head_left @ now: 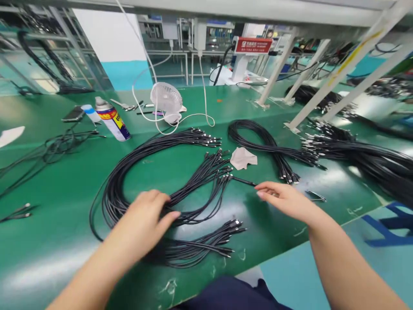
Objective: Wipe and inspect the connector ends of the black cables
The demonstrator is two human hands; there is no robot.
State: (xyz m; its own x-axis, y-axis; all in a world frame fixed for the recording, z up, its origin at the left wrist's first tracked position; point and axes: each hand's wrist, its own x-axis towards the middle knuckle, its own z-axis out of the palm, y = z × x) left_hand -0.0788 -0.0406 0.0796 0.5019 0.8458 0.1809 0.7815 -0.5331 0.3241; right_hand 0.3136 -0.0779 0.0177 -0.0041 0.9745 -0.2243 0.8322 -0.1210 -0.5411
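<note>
A large looped bundle of black cables (121, 181) with silver metal connectors lies on the green table. My left hand (145, 221) rests over the bundle's near side, its fingers curled down onto the cables and the thumb reaching across them. To the right, my right hand (284, 200) pinches one end of a thin black cable (243, 181) between thumb and fingertips. The other end of that piece meets the cluster of connectors in the middle. Below my left hand, more cable ends (222, 234) fan out toward the right.
A pale cloth scrap (243, 158) lies beside a second cable coil (254, 129). More cables (364, 155) are heaped at the right, near white frame posts (298, 122). A spray can (112, 120), a small white fan (166, 101) and a phone (73, 113) stand or lie farther back.
</note>
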